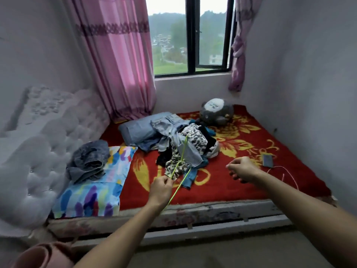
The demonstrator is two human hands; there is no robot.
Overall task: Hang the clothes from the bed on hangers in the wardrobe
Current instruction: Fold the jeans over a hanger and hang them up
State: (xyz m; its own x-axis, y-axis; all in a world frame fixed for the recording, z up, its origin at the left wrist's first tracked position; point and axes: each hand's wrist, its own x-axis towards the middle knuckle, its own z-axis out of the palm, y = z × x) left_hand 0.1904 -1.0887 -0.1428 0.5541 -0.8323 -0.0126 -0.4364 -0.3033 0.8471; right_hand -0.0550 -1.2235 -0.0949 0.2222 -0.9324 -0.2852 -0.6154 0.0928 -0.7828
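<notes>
A heap of clothes [185,146] lies in the middle of the bed [241,182], with denim, a black-and-white patterned piece and dark items mixed together. My left hand [161,187] grips a thin green hanger [182,157], whose hook end points up over the heap. My right hand [242,169] hovers above the red blanket to the right of the heap, fingers loosely curled, holding nothing. The wardrobe is out of view.
A grey garment [88,161] lies on a colourful pillow [96,188] at the left. A blue pillow [141,129] and a grey plush toy [216,112] sit behind the heap. A phone [267,160] with a pink cable lies at the right. Padded headboard left, window behind.
</notes>
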